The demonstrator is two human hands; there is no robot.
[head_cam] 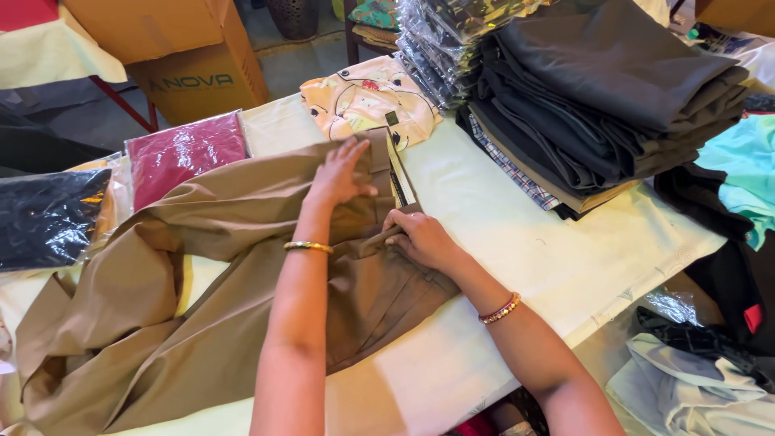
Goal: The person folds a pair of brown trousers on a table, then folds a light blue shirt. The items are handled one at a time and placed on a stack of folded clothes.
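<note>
Head view is showing the left hand (339, 173) lying flat and open on tan trousers (242, 274) spread over the table (549, 258), the right hand (420, 238) pinching their waistband fold. Clear-bagged maroon (186, 153) and black (48, 214) garments are lying at the left; a brown carton (194, 56) is standing behind, its top cut off

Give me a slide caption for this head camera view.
Left hand and right hand press on khaki brown cotton trousers on a pale cloth-covered table.

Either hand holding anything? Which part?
Right hand pinches the brown trousers at the waistband edge; left hand lies flat on them, not gripping.
</note>
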